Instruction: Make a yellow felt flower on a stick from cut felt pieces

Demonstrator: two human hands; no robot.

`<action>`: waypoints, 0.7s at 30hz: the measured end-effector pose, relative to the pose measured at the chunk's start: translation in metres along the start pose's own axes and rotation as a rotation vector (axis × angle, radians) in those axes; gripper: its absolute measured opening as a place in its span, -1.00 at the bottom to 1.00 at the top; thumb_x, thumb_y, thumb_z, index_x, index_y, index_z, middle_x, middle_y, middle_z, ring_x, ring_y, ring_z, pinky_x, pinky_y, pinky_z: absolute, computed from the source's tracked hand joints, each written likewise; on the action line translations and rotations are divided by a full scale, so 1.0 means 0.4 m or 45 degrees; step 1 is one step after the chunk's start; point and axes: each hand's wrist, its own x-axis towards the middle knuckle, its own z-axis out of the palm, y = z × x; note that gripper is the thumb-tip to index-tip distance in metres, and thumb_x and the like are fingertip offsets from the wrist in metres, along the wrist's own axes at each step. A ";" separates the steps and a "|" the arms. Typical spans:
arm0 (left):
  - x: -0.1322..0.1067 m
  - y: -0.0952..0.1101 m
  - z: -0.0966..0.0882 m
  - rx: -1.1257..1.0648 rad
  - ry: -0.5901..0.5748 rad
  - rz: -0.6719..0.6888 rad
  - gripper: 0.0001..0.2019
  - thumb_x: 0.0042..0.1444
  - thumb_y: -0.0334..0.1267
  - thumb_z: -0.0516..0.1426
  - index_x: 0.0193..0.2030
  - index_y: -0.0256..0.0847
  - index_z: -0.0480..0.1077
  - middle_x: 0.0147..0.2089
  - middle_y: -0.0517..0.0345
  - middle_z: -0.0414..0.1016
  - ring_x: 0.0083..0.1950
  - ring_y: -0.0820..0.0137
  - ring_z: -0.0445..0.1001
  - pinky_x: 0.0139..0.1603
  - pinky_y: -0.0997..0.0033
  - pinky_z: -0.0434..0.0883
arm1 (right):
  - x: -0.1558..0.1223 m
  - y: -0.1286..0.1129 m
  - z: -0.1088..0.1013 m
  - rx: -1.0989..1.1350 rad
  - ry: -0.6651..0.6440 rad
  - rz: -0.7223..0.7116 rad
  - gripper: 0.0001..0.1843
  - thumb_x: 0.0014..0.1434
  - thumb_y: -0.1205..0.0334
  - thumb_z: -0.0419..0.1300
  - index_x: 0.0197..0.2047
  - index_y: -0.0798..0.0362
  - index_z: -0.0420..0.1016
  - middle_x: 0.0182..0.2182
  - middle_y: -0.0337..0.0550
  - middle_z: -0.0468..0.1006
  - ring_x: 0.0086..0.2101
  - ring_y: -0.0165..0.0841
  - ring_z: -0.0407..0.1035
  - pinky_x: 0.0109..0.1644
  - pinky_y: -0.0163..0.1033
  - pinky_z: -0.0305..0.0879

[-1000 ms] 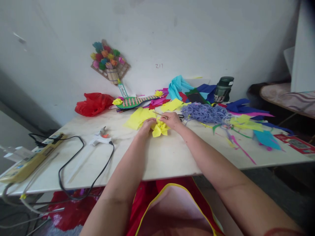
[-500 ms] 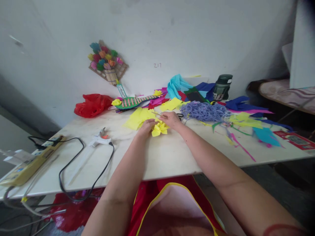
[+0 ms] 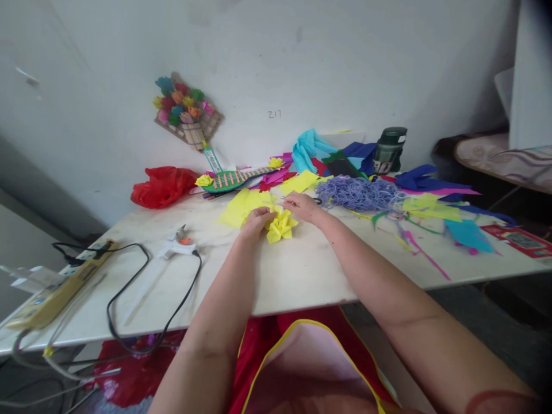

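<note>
A yellow paper flower with folded, pointed petals is held just above the table. Pinching its left side, my left hand keeps the fingers together. My right hand is closed just behind and to the right of the flower, apart from the petals. A thin stick seems to be in its fingers, though little of it shows now. Yellow crepe paper lies flat behind my left hand. Dark scissor handles peek out beside my right hand.
A glue gun with its black cord and a power strip lie at left. A red plastic bag, a green woven piece, purple yarn, coloured paper scraps and a dark bottle line the back.
My right hand has drawn slightly right, away from the flower, and the stick it held shows less. The flower has turned a little in my left hand.
</note>
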 end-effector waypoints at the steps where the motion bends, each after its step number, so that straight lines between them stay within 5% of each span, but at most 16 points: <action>1: 0.000 -0.001 -0.001 0.012 -0.011 0.002 -0.60 -0.36 -0.09 0.48 -0.52 -0.19 0.39 -0.60 0.29 0.38 -0.59 0.50 0.30 -0.54 0.48 0.20 | 0.002 0.006 0.003 0.010 0.014 -0.036 -0.73 0.31 0.16 0.16 -0.41 0.04 0.52 -0.35 -0.16 0.55 -0.30 -0.34 0.37 -0.21 -0.28 0.16; 4: -0.002 0.000 -0.003 0.034 -0.030 0.009 -0.62 -0.30 -0.10 0.46 -0.51 -0.18 0.38 -0.58 0.28 0.40 -0.58 0.49 0.32 -0.53 0.48 0.22 | 0.003 0.020 0.009 0.067 0.040 -0.072 -0.73 0.27 0.16 0.21 -0.44 0.07 0.57 -0.41 -0.19 0.53 -0.34 -0.37 0.35 -0.23 -0.29 0.17; 8: -0.007 0.007 0.000 0.057 -0.002 -0.027 -0.67 -0.21 -0.14 0.44 -0.49 -0.19 0.38 -0.59 0.28 0.41 -0.60 0.49 0.32 -0.54 0.48 0.22 | -0.006 0.026 0.006 0.183 0.010 0.005 -0.77 0.26 0.15 0.24 -0.19 0.05 0.71 -0.44 -0.24 0.60 -0.39 -0.39 0.37 -0.27 -0.32 0.19; 16: -0.009 0.002 -0.002 -0.015 -0.039 -0.053 -0.73 -0.23 -0.20 0.43 -0.46 -0.20 0.46 -0.55 0.22 0.52 -0.53 0.40 0.47 -0.46 0.43 0.40 | -0.010 0.023 0.004 0.293 -0.063 0.032 -0.70 0.28 0.22 0.26 0.03 -0.01 0.73 -0.06 -0.11 0.75 -0.09 -0.27 0.59 0.03 -0.23 0.44; 21: -0.002 -0.004 -0.008 -0.034 -0.060 -0.076 -0.74 -0.22 -0.19 0.43 -0.46 -0.23 0.48 -0.52 0.13 0.57 -0.47 0.31 0.55 -0.37 0.36 0.48 | -0.006 0.023 0.008 0.263 -0.132 0.050 -0.70 0.29 0.25 0.26 0.03 0.04 0.72 -0.03 -0.06 0.74 -0.03 -0.23 0.61 0.09 -0.19 0.47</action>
